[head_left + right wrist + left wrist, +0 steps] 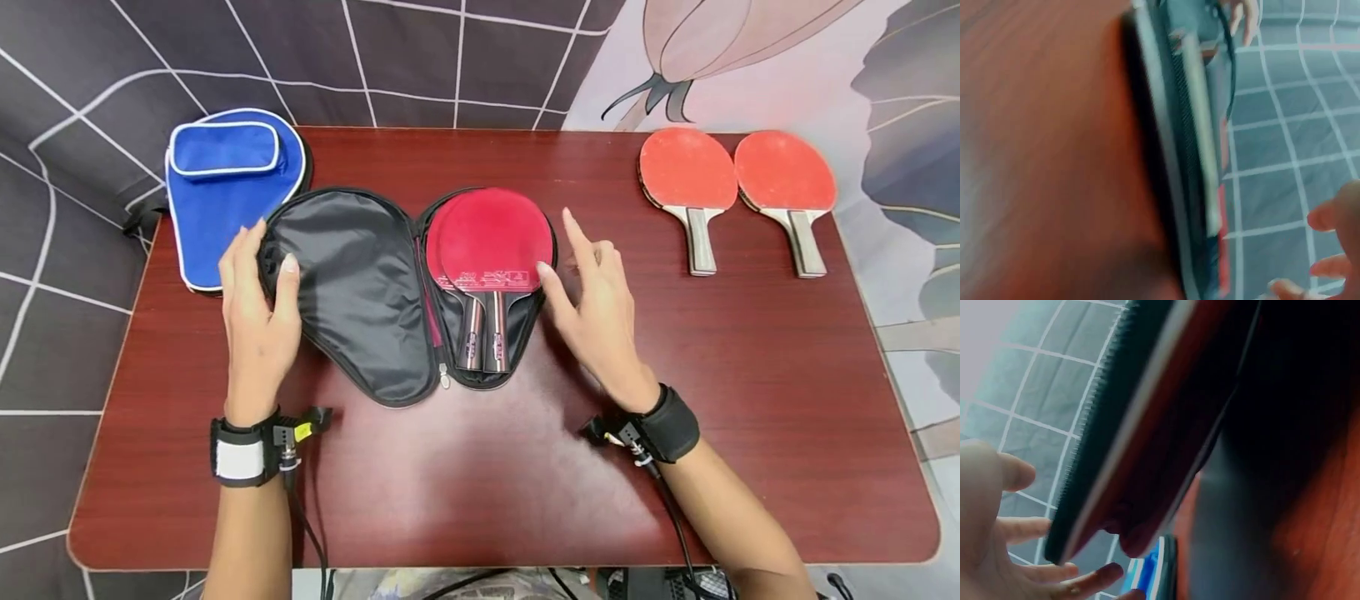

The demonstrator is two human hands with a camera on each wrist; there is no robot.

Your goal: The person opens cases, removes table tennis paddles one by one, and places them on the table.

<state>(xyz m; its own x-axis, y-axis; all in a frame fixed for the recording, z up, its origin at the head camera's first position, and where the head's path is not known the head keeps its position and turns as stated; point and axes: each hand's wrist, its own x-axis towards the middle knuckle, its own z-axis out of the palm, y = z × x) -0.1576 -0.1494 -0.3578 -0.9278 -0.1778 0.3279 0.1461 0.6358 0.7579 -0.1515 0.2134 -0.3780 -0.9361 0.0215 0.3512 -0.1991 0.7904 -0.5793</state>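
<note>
An unzipped black paddle case (352, 292) lies spread open on the table, its lid folded out to the left. Two red-faced table tennis paddles (491, 237) rest overlapping in its right half, handles toward the person. My left hand (258, 325) is at the lid's outer left edge, fingers extended and thumb over the lining. In the left wrist view the lid (1122, 437) stands tilted above the table, fingertips right at its rim. My right hand (600, 312), fingers spread, hovers beside the case's right rim with nothing in it.
A blue paddle case (225, 208) with white piping lies at the back left, partly behind the black lid. Two more paddles (688, 171) with orange-red faces and pale handles lie side by side at the back right. A tile-patterned wall covering (420, 58) borders the table's back.
</note>
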